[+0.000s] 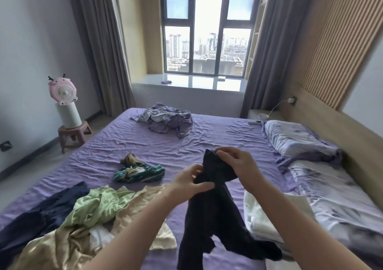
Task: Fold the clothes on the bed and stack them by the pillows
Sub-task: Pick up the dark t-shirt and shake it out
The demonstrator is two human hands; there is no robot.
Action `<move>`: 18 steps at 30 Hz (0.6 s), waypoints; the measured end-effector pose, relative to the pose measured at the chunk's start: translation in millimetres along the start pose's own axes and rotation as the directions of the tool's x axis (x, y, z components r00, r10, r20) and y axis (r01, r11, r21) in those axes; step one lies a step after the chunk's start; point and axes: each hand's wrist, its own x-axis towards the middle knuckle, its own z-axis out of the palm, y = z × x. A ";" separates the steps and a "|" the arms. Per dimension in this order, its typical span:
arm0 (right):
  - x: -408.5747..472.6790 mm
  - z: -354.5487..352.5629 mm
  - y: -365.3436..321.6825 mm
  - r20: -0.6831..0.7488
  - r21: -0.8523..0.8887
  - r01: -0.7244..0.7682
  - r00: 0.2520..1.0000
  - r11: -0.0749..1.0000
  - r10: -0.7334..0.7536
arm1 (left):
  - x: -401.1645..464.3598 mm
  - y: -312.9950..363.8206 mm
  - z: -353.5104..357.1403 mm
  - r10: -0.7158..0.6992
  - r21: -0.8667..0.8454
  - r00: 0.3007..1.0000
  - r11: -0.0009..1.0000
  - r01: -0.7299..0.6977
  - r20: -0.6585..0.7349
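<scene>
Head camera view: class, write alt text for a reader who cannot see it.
Both hands, left hand and right hand, hold up a dark garment over a purple bed. Unfolded clothes lie to the left, folded pale items to the right beside the pillows.

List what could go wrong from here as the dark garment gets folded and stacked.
1. Both the left hand and the right hand pinch the dark garment only near its top; its long lower part dangles and may drag over the folded white stack, mussing it.
2. The loose pile with the green garment lies close on the left, leaving little flat purple sheet to fold on.
</scene>
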 end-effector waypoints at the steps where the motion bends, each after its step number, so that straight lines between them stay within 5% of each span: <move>1: -7.8 -9.1 -6.8 0.047 -0.022 0.013 0.999 1.000 -0.012 | -1.2 8.5 7.5 0.019 0.041 0.999 0.999 -0.018 -0.030; 5: -33.3 -43.3 -26.3 0.266 -0.231 0.062 0.964 0.971 0.002 | -9.3 36.8 28.4 0.062 -0.069 0.998 0.996 -0.061 0.015; 8: -35.6 -65.9 -40.8 0.083 -0.304 0.130 0.991 0.944 -0.109 | -14.9 56.1 33.5 0.063 -0.168 0.998 0.984 -0.059 0.020; 12: -29.5 -95.2 -58.7 -0.120 -0.177 0.180 0.972 0.967 -0.203 | -15.9 80.6 23.9 0.120 -0.196 0.990 0.972 -0.132 -0.074; 18: -23.9 -94.0 -83.7 0.007 0.010 0.256 0.967 0.967 -0.256 | -18.2 91.8 17.9 0.148 0.107 0.964 0.986 -0.127 -0.219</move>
